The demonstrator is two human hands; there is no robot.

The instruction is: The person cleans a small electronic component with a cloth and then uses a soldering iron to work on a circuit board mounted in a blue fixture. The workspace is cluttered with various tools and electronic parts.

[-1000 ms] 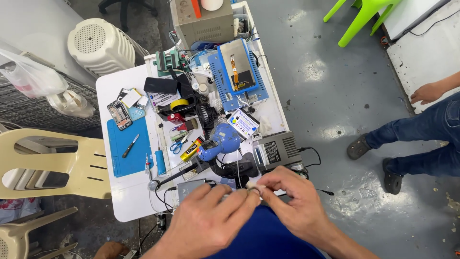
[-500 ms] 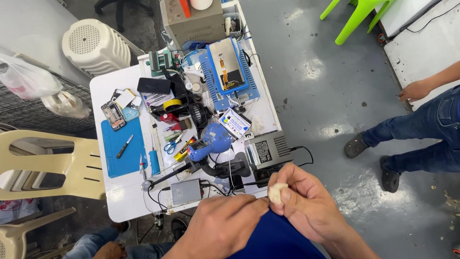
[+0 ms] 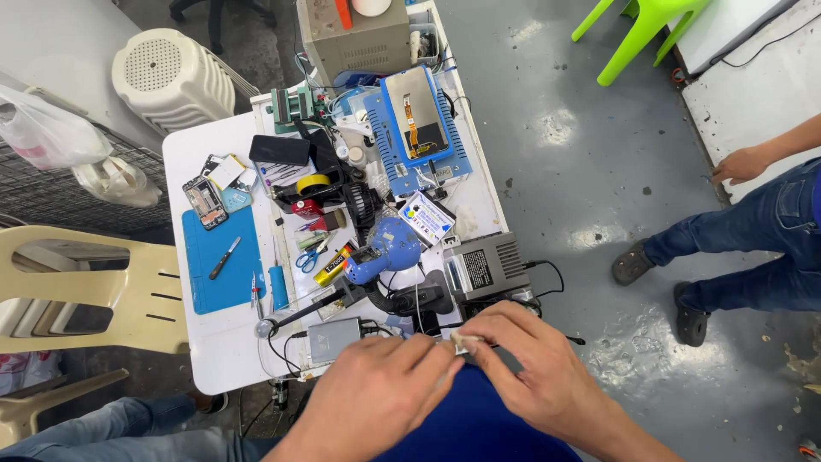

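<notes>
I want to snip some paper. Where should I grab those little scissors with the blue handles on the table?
Take the scissors by the blue finger loops, coming straight down from above. They lie flat, loops toward the near edge of the table, and tools crowd both sides, probably leaving little room for a sideways grip.

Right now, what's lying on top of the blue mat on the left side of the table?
On the blue mat lies one small dark-handled tool, angled. An opened phone overlaps its top corner, hiding the mat beneath. The rest is bare.

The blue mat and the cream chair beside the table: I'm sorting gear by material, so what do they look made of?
Blue mat: probably silicone or rubber; matte, flat, lying limp on the table.
Cream chair: looks like moulded plastic; smooth, slightly glossy, with slots formed into one piece.
</notes>
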